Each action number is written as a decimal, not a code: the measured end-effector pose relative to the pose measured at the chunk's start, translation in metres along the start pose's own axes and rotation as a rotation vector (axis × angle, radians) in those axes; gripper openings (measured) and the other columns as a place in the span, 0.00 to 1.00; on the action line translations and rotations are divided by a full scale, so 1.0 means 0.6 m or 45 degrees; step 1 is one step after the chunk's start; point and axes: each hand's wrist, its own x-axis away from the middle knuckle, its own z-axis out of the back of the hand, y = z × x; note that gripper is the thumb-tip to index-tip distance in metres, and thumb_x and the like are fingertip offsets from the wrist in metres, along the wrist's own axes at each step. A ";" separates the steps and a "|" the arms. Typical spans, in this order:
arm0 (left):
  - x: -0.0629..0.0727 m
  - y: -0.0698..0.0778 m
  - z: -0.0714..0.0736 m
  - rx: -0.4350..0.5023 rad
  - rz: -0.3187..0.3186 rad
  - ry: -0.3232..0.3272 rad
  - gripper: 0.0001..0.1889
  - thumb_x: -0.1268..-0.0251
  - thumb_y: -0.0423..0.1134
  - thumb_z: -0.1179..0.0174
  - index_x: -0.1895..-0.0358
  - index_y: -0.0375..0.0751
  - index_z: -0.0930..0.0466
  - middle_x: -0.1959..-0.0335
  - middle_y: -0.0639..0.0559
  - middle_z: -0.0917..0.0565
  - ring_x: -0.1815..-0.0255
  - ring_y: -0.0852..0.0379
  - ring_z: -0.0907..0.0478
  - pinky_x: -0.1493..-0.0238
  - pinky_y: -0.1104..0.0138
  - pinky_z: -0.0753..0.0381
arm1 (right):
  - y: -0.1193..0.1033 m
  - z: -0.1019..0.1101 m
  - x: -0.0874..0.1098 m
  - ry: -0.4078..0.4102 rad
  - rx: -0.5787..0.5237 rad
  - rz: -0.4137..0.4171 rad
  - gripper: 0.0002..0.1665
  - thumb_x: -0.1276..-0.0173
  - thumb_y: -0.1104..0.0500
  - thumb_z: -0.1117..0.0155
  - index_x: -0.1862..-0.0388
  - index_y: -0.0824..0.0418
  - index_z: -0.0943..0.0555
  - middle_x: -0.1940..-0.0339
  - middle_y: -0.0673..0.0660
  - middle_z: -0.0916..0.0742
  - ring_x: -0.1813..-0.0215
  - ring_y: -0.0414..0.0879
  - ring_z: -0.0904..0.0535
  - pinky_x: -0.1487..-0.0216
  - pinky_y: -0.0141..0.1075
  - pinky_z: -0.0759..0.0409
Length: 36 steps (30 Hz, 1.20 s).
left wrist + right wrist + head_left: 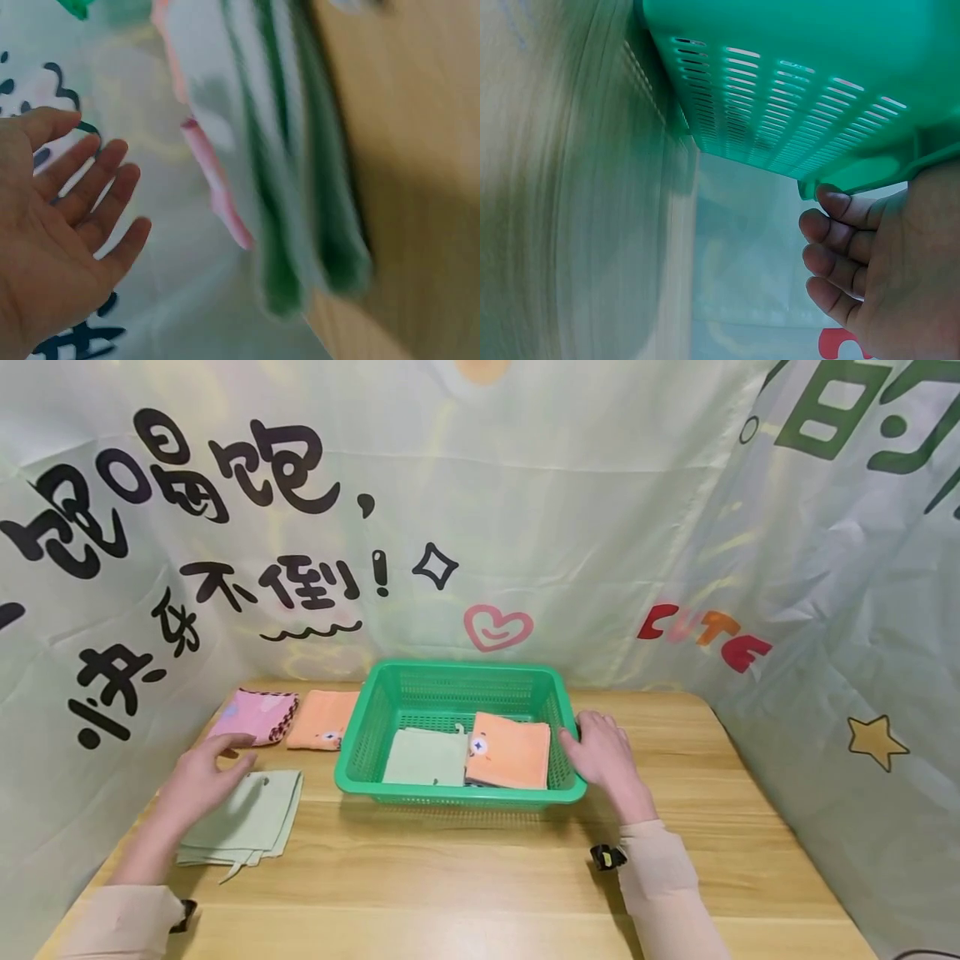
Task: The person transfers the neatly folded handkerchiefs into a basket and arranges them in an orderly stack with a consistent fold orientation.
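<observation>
Green basket (465, 793), "CUTE" lettering (717, 628) on fabric (600, 552) behind

A person's bare left hand (198, 785) and bare right hand (602, 752) extend from long, plain sleeves of pale pinkish beige. The left sleeve (120, 922) ends in a loose edge behind the wrist. The right sleeve (663, 877) is softly wrinkled, with a broad band at its cuff. A small black device sits at the inner side of each cuff: the left device (183, 916) is partly hidden, the right device (607, 857) bears a yellowish patch.
</observation>
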 end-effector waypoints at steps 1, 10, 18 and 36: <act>0.001 -0.009 0.001 0.007 0.003 -0.023 0.22 0.23 0.43 0.40 0.36 0.30 0.23 0.39 0.27 0.21 0.46 0.28 0.22 0.52 0.35 0.23 | 0.000 0.000 0.000 0.000 -0.001 0.000 0.19 0.21 0.47 0.47 0.60 0.62 0.24 0.62 0.60 0.20 0.54 0.59 0.27 0.52 0.54 0.31; 0.013 -0.070 0.014 0.085 -0.063 -0.213 0.23 0.28 0.42 0.33 0.36 0.32 0.21 0.37 0.27 0.21 0.43 0.25 0.23 0.50 0.32 0.22 | -0.002 0.002 0.000 -0.009 -0.010 -0.004 0.19 0.21 0.46 0.48 0.60 0.62 0.24 0.61 0.60 0.20 0.53 0.60 0.27 0.52 0.55 0.30; 0.023 -0.108 0.018 0.007 -0.165 -0.310 0.27 0.42 0.39 0.24 0.40 0.33 0.18 0.42 0.32 0.17 0.41 0.31 0.22 0.42 0.43 0.23 | -0.002 0.002 0.001 -0.004 -0.014 -0.004 0.19 0.21 0.46 0.47 0.60 0.62 0.24 0.61 0.60 0.20 0.53 0.60 0.27 0.52 0.54 0.31; 0.021 -0.125 0.010 0.064 -0.073 -0.382 0.33 0.45 0.38 0.23 0.36 0.30 0.22 0.37 0.22 0.25 0.37 0.21 0.32 0.42 0.28 0.34 | 0.001 -0.001 0.001 -0.003 -0.028 -0.007 0.19 0.21 0.46 0.47 0.61 0.61 0.24 0.63 0.59 0.20 0.55 0.59 0.28 0.54 0.51 0.31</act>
